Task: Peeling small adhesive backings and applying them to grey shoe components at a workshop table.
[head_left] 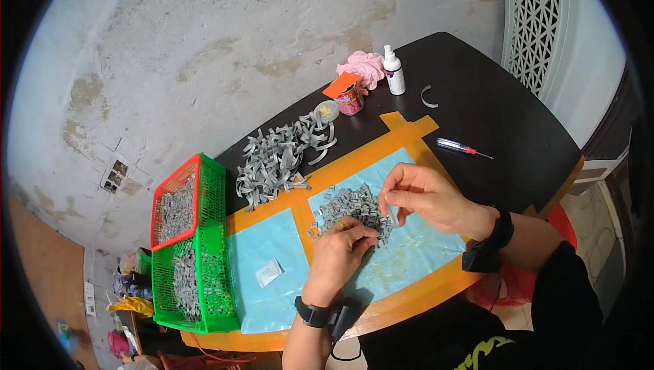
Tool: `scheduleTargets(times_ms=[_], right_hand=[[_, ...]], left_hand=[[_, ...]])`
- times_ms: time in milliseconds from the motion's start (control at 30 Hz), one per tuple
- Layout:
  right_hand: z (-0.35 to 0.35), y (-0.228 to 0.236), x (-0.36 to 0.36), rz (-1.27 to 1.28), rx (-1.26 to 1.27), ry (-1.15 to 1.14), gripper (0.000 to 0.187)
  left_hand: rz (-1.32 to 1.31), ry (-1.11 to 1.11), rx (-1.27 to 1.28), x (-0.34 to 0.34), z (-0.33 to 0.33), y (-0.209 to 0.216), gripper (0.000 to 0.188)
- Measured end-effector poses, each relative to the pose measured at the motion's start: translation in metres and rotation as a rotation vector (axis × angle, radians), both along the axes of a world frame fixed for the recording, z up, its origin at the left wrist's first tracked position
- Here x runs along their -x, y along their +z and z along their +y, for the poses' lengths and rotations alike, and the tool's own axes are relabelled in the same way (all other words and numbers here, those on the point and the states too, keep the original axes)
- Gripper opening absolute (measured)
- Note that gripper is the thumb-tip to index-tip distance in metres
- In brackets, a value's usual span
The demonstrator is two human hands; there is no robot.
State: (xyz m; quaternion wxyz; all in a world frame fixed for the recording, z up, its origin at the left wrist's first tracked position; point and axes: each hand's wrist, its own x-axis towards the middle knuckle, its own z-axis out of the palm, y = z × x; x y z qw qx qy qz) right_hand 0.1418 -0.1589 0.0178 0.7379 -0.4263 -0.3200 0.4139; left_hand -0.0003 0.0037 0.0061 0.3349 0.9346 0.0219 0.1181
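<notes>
A green basket [219, 302] and curled strips [272, 159] lie leftward; your right fingers [403, 198] pinch a pale piece [393, 216], long axis slanting towards you; left fingers [360, 232] bunched, grip unclear.

Here we have a rough, matt plaster wall [238, 29], and below it a smooth black tabletop [497, 98] with a soft sheen. We're seeing glossy, creased plastic film in the blue sheets [422, 261], shiny orange tape [302, 223] along them, and slick moulded plastic in the green basket [223, 295]. Dull metallic grey on the small pieces [351, 206], we'd say; soft, rumpled cloth in the pink bundle [364, 67]; bare metal on the screwdriver's shaft [484, 156].
</notes>
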Motion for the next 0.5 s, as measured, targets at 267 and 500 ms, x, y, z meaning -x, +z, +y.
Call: scheduleTargets(times_ms=[267, 500], right_hand=[[-0.002, -0.002, -0.001, -0.134, 0.063, -0.018, 0.009], [-0.002, -0.01, -0.002, -0.086, 0.06, -0.019, 0.011]], left_hand=[[-0.015, 0.075, -0.097, 0.001, -0.002, 0.004, 0.015], [-0.05, 0.079, -0.214, 0.001, -0.005, 0.004, 0.015]])
